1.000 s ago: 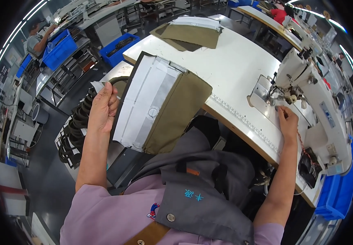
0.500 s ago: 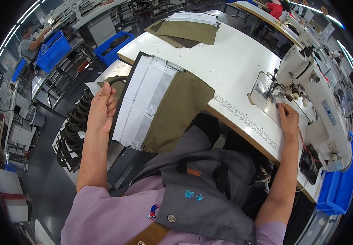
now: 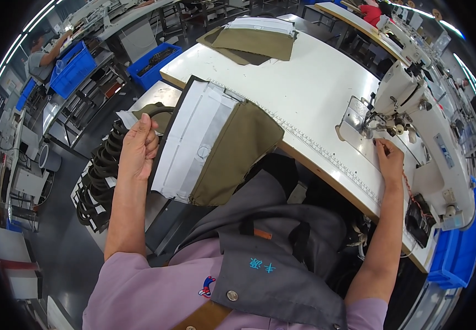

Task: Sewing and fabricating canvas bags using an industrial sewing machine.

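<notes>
My left hand point(image 3: 139, 147) is closed on a dark strap loop of a fabric panel, holding it up at the table's near left. The panel has a white backing strip point(image 3: 185, 143) with a round mark, and an olive section point(image 3: 232, 159) with a dark edge. My right hand point(image 3: 387, 159) rests at the front of the sewing machine point(image 3: 417, 121), just below its metal needle plate point(image 3: 352, 129); its fingers are pinched, and what they hold, if anything, is too small to make out.
Olive and white pieces point(image 3: 252, 45) lie on the white table point(image 3: 304, 77). Dark looped straps point(image 3: 97, 192) are piled on a left stand. Blue bins point(image 3: 152, 66) stand behind and at right point(image 3: 452, 258). A co-worker point(image 3: 42, 63) works at the upper left, another in red point(image 3: 370, 14) at the upper right.
Over the last half second the held panel has dipped slightly and its top right corner has shifted left. Both hands have stayed almost in place.
</notes>
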